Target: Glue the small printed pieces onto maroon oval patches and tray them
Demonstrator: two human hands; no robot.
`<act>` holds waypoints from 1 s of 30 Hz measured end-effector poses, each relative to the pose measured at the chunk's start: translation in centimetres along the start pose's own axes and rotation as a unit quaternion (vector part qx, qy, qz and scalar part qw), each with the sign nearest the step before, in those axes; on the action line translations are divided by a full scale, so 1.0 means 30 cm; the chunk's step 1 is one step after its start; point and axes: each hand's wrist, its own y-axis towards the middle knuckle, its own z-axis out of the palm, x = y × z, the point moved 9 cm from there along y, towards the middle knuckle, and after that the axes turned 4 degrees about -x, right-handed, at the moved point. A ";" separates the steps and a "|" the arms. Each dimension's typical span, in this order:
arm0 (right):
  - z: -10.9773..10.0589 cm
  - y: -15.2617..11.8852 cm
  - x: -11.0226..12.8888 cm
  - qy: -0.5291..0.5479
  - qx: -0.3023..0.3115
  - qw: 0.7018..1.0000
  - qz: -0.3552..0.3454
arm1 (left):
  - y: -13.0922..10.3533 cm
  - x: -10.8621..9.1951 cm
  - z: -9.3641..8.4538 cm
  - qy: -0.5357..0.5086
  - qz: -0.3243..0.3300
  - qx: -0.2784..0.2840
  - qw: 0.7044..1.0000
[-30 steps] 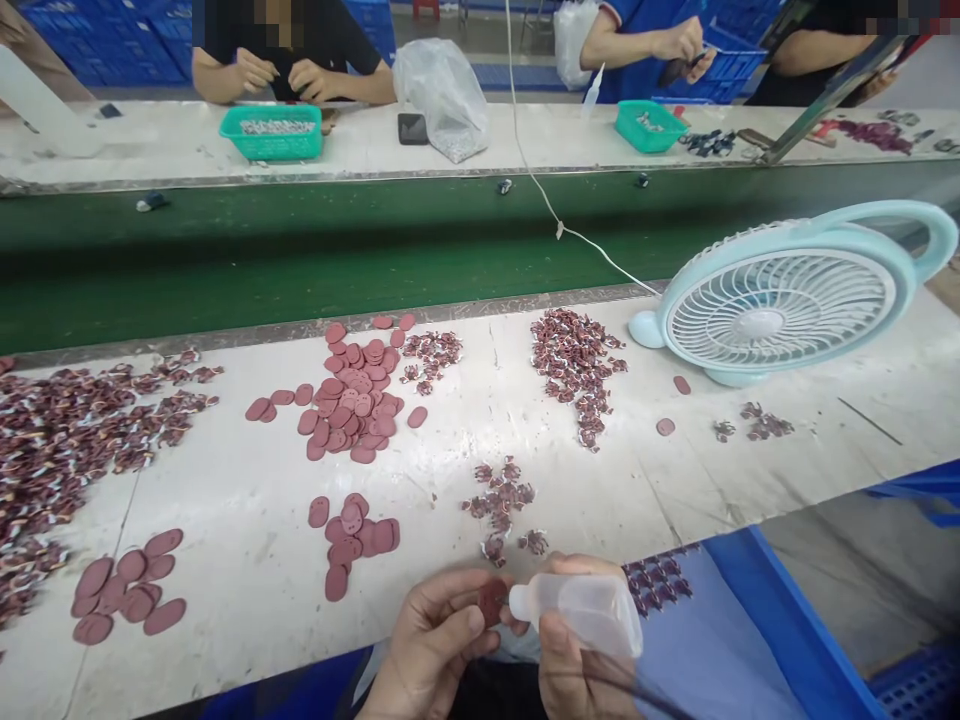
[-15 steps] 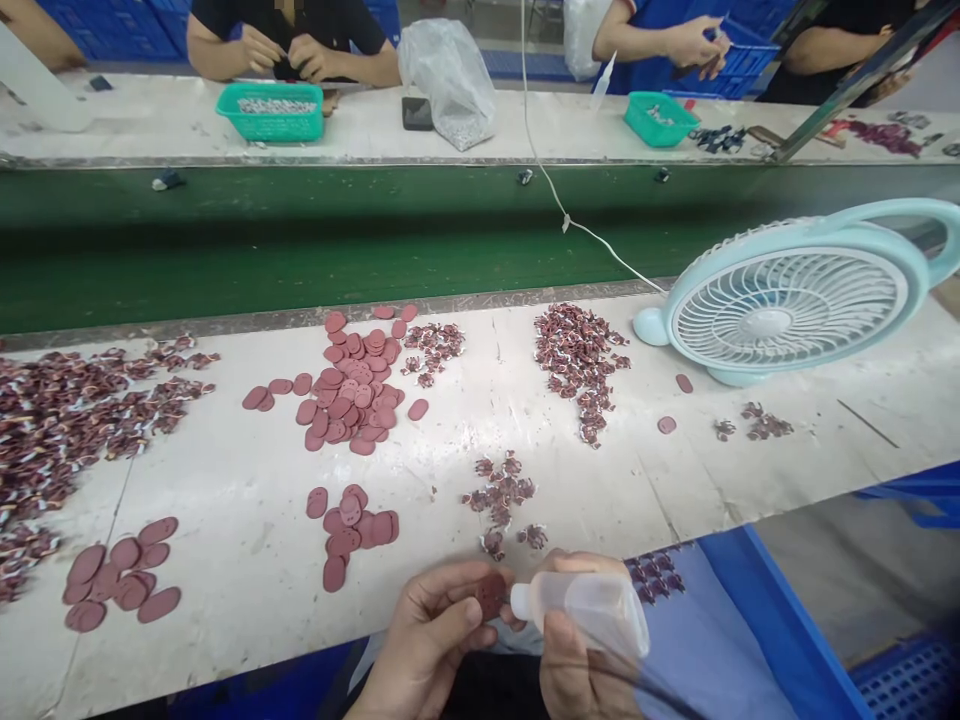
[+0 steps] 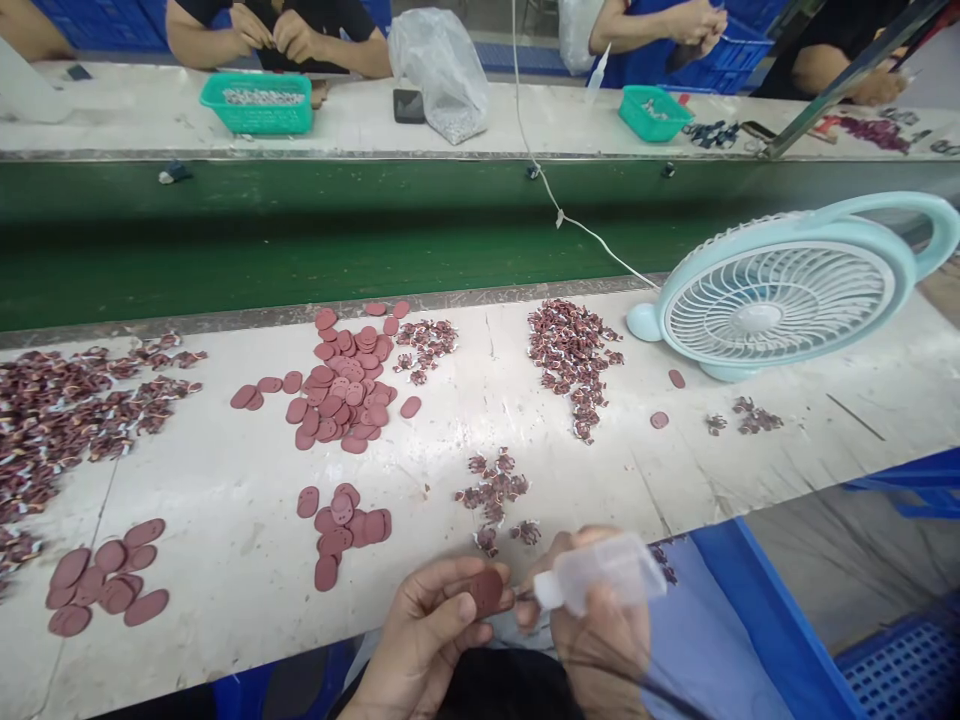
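Between the hands (image 3: 517,620), the left pinches a reddish oval disc (image 3: 486,592) (the right grips a translucent bottle (image 3: 600,574))

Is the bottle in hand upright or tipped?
Tipped: the bottle lies nearly sideways in the right hand, its cap toward the left hand.

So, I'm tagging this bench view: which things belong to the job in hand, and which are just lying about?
In the job:
- oval disc, in the left hand
- squeeze bottle, in the right hand
- probably the loose discs and small brown parts

Apparently just about:
- fan
- thin stick
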 end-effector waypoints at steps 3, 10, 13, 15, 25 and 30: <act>0.007 0.059 0.091 0.148 0.025 0.989 0.008 | -0.010 -0.028 -0.002 -0.011 -0.012 -0.008 1.000; -0.049 0.140 0.150 0.288 0.088 0.949 0.091 | 0.025 -0.048 -0.045 -0.025 -0.005 -0.003 1.000; -0.097 0.100 0.165 -0.023 0.067 0.995 -0.064 | 0.040 -0.067 -0.089 -0.025 0.032 -0.026 0.999; -0.089 0.069 0.163 -0.175 0.057 0.973 -0.138 | 0.044 -0.067 -0.110 -0.033 0.031 -0.037 0.998; 0.079 0.040 0.108 -0.657 0.170 0.665 -0.312 | 0.010 -0.047 -0.079 -0.059 -0.011 -0.004 0.998; 0.064 -0.017 0.094 -0.469 0.145 0.848 -0.201 | -0.006 -0.024 -0.040 -0.049 -0.001 -0.006 0.999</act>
